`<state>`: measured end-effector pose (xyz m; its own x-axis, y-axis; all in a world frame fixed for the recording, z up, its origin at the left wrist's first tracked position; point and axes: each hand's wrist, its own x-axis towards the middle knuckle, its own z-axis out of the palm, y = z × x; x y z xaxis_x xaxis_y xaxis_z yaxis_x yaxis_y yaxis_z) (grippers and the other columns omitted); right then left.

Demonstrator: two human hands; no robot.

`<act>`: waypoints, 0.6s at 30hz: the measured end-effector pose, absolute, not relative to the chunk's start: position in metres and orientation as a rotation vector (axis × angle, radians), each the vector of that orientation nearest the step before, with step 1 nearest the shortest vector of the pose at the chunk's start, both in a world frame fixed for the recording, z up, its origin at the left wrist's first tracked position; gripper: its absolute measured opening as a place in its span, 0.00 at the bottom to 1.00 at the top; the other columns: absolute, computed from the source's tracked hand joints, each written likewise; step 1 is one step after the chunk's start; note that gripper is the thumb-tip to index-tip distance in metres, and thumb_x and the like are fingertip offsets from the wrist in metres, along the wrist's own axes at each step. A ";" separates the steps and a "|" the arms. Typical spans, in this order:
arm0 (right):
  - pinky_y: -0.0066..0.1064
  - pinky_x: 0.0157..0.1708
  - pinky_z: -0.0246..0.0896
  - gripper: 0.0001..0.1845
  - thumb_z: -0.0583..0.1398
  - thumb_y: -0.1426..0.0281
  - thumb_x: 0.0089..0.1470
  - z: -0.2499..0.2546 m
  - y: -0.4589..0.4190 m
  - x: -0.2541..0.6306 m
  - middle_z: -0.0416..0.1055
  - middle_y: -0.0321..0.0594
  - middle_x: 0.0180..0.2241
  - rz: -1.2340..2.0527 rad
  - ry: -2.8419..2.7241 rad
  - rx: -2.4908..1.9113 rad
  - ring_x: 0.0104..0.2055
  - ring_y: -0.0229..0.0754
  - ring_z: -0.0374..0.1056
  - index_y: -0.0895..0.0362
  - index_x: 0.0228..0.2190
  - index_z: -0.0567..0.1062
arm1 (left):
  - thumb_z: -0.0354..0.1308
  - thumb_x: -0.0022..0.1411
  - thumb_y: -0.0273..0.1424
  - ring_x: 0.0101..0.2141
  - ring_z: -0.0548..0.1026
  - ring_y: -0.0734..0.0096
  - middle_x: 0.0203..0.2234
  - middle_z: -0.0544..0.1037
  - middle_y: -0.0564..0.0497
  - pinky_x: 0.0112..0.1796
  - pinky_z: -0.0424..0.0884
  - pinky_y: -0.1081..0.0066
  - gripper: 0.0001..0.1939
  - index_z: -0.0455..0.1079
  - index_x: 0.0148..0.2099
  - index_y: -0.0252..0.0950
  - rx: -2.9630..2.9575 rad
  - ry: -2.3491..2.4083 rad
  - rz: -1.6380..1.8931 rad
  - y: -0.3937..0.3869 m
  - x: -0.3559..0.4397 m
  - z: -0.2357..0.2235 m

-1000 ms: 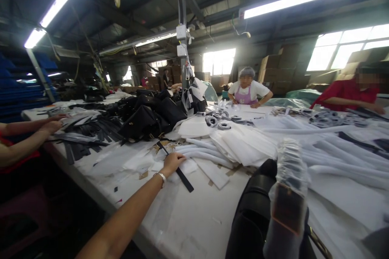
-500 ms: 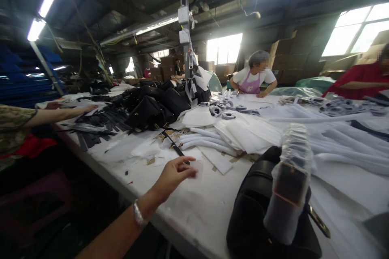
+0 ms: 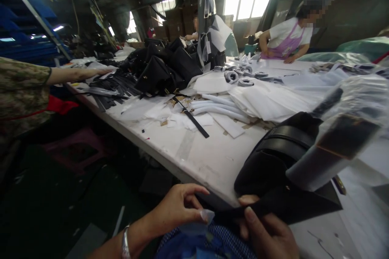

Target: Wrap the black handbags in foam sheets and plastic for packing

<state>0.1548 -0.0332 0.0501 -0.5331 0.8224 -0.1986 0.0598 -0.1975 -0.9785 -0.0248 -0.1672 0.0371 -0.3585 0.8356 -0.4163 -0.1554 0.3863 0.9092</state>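
Note:
My left hand (image 3: 179,207) is in front of the table edge, thumb and fingers curved around a small piece of clear plastic film (image 3: 207,216). Close beside it, my right hand (image 3: 269,228) pinches a black strap (image 3: 232,213) between thumb and fingers. That strap runs towards the black handbag (image 3: 275,162), which lies tilted at the table's near edge; how they join is hard to see. A plastic-wrapped handle part (image 3: 343,137) with a dark band stands up from the bag. A gold-coloured metal piece (image 3: 338,185) shows at the bag's right side.
On the white table (image 3: 182,145) lie a loose black strap (image 3: 196,121), white foam sheets (image 3: 267,97), white tubes (image 3: 219,107) and piled black bags (image 3: 164,64). At left, a co-worker's arm (image 3: 73,75) reaches over dark strips (image 3: 115,85). Another person in a purple apron (image 3: 285,42) works opposite.
My left hand has drawn back from over the table to near my body. My right hand has come into view holding the black strap. The view has tilted down and turned left.

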 end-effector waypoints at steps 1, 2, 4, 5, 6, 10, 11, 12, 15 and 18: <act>0.27 0.25 0.61 0.24 0.68 0.49 0.45 0.050 -0.034 0.154 0.67 0.33 0.15 1.785 -1.495 -1.047 0.21 0.38 0.64 0.56 0.33 0.81 | 0.73 0.45 0.31 0.28 0.80 0.67 0.26 0.83 0.50 0.30 0.70 0.75 0.29 0.75 0.51 0.32 0.598 1.585 1.169 -0.169 -0.023 0.036; 0.28 0.26 0.60 0.24 0.69 0.49 0.46 0.049 -0.035 0.154 0.67 0.32 0.15 1.781 -1.484 -1.053 0.21 0.38 0.64 0.56 0.34 0.81 | 0.73 0.45 0.31 0.28 0.80 0.67 0.26 0.83 0.50 0.29 0.70 0.76 0.29 0.75 0.51 0.33 0.585 1.575 1.155 -0.170 -0.022 0.034; 0.28 0.26 0.60 0.23 0.69 0.50 0.46 0.049 -0.035 0.154 0.66 0.32 0.15 1.771 -1.474 -1.065 0.22 0.38 0.63 0.57 0.34 0.81 | 0.72 0.47 0.31 0.28 0.80 0.67 0.27 0.83 0.50 0.30 0.69 0.76 0.27 0.75 0.51 0.33 0.593 1.562 1.135 -0.171 -0.021 0.034; 0.28 0.26 0.60 0.24 0.69 0.50 0.45 0.049 -0.036 0.154 0.66 0.32 0.15 1.770 -1.470 -1.070 0.22 0.38 0.63 0.57 0.34 0.81 | 0.71 0.49 0.32 0.29 0.80 0.67 0.28 0.84 0.49 0.30 0.69 0.76 0.26 0.76 0.52 0.34 0.611 1.557 1.130 -0.171 -0.020 0.035; 0.29 0.26 0.60 0.24 0.69 0.49 0.45 0.049 -0.036 0.154 0.66 0.32 0.15 1.770 -1.468 -1.073 0.22 0.38 0.63 0.57 0.34 0.81 | 0.70 0.51 0.32 0.30 0.80 0.66 0.29 0.84 0.48 0.32 0.70 0.75 0.24 0.76 0.52 0.34 0.635 1.546 1.126 -0.171 -0.020 0.037; 0.28 0.26 0.59 0.25 0.69 0.48 0.44 0.050 -0.036 0.153 0.66 0.32 0.15 1.744 -1.485 -1.086 0.21 0.37 0.62 0.57 0.34 0.81 | 0.63 0.59 0.30 0.37 0.81 0.63 0.36 0.84 0.45 0.39 0.72 0.72 0.21 0.74 0.55 0.34 0.720 1.472 1.126 -0.170 -0.017 0.046; 0.28 0.26 0.59 0.25 0.69 0.48 0.44 0.051 -0.037 0.153 0.66 0.32 0.15 1.732 -1.490 -1.095 0.22 0.37 0.62 0.57 0.34 0.81 | 0.62 0.59 0.30 0.38 0.81 0.63 0.36 0.84 0.46 0.40 0.72 0.71 0.22 0.73 0.56 0.34 0.731 1.466 1.122 -0.171 -0.016 0.048; 0.28 0.26 0.60 0.25 0.69 0.48 0.44 0.051 -0.037 0.153 0.66 0.32 0.15 1.722 -1.495 -1.104 0.22 0.37 0.62 0.57 0.34 0.81 | 0.62 0.59 0.29 0.38 0.81 0.62 0.36 0.84 0.46 0.40 0.72 0.70 0.23 0.73 0.57 0.34 0.738 1.474 1.113 -0.171 -0.016 0.049; 0.28 0.24 0.59 0.25 0.68 0.49 0.45 0.050 -0.037 0.153 0.66 0.33 0.16 1.701 -1.514 -1.116 0.21 0.37 0.62 0.57 0.34 0.82 | 0.66 0.55 0.30 0.35 0.82 0.62 0.33 0.85 0.47 0.37 0.73 0.71 0.25 0.73 0.56 0.35 0.725 1.552 1.088 -0.172 -0.015 0.049; 0.28 0.22 0.57 0.26 0.68 0.49 0.46 0.049 -0.037 0.153 0.66 0.33 0.16 1.714 -1.515 -1.105 0.22 0.38 0.62 0.58 0.36 0.81 | 0.69 0.51 0.32 0.31 0.81 0.64 0.30 0.84 0.47 0.33 0.72 0.74 0.25 0.75 0.53 0.33 0.694 1.606 1.093 -0.172 -0.015 0.047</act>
<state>0.1533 -0.0369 0.0491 -0.4798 0.8547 -0.1981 0.0916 -0.1758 -0.9802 -0.0153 -0.1723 0.0473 -0.3054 0.8527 -0.4237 -0.0811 0.4201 0.9039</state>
